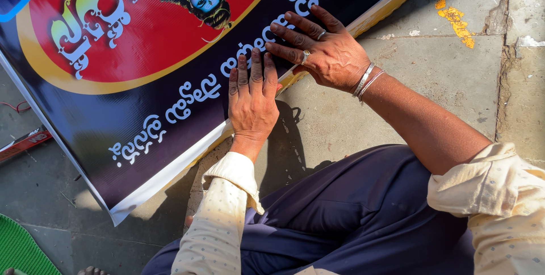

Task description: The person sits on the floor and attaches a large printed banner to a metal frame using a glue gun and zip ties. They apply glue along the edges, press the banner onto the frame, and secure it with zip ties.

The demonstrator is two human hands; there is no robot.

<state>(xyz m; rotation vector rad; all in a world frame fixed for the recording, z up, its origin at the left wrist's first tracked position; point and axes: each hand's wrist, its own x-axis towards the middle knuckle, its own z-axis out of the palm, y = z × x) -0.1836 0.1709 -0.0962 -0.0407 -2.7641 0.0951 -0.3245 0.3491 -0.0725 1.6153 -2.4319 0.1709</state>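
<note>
Both hands [284, 76] flat on banner [113, 116], concrete floor [431, 65] beneath.

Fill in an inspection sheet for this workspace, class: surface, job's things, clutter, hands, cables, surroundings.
Surface: grey stone paving, cracked at the joints, with a yellow stain.
Job's things: printed banner, dark with a red oval, lying flat, white edge showing.
Clutter: red strip at the left edge.
Hands: left hand and right hand pressed flat on the banner's edge.
Cables: thin red wire, far left.
Surroundings: green mat, bottom left.
</note>
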